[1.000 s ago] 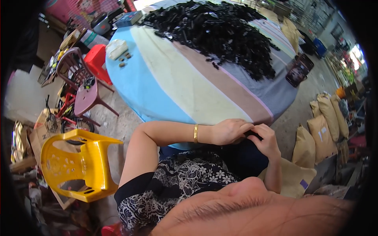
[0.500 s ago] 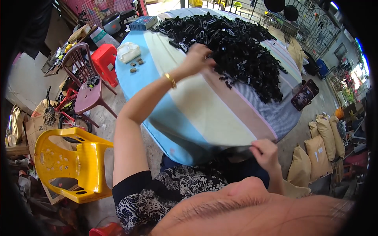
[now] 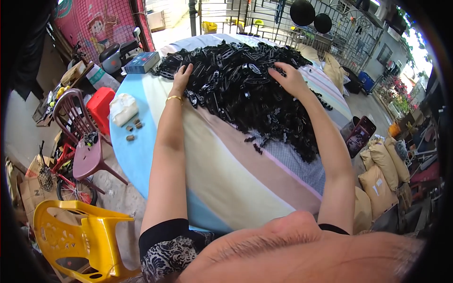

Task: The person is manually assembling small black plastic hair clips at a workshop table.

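A big heap of small black plastic parts (image 3: 245, 89) covers the far half of a round table with a striped cloth (image 3: 222, 174). My left hand (image 3: 181, 78), a gold bangle on its wrist, rests palm down on the heap's left edge. Resting on top of the heap toward its right side is my right hand (image 3: 290, 78), fingers spread. Both arms are stretched far forward over the table. Neither hand visibly grips a part.
A white bundle (image 3: 122, 108) and a few small brown pieces (image 3: 132, 129) lie at the table's left. A blue box (image 3: 141, 61) sits at the far left edge. Yellow (image 3: 75, 236) and maroon (image 3: 80, 137) plastic chairs stand left; sacks (image 3: 382, 170) and a phone (image 3: 358, 137) are right.
My left hand reached from my lap to the heap's left edge. My right hand then left the table's near edge and landed on the heap's top.
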Demonstrator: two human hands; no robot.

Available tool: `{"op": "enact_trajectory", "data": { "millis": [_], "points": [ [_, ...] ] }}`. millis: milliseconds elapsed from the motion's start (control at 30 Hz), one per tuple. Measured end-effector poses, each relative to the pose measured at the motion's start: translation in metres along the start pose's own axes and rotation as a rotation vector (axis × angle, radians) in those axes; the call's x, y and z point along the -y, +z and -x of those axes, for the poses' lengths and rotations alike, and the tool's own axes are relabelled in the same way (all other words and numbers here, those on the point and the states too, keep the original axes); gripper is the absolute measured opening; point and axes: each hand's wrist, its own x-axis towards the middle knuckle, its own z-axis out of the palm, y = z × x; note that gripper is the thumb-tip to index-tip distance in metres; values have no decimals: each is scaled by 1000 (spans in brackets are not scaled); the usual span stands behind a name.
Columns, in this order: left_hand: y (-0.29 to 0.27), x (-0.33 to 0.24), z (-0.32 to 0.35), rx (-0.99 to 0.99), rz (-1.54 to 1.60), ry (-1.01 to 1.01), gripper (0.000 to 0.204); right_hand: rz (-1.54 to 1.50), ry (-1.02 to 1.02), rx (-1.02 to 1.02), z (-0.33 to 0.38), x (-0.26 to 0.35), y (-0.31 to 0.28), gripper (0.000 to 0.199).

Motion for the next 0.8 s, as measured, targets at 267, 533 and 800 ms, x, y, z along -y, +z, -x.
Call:
{"op": "enact_trajectory", "data": {
  "millis": [267,533,800],
  "points": [
    [31,-39,18,274,687,-263,63,104,350,481,-94,-64,73,107],
    [41,-114,64,444,628,-356,63,51,327,527,-81,-47,74,82],
    [57,-56,48,463,662,-102,51,-4,342,608,-66,-19,68,79]
  ]
}}
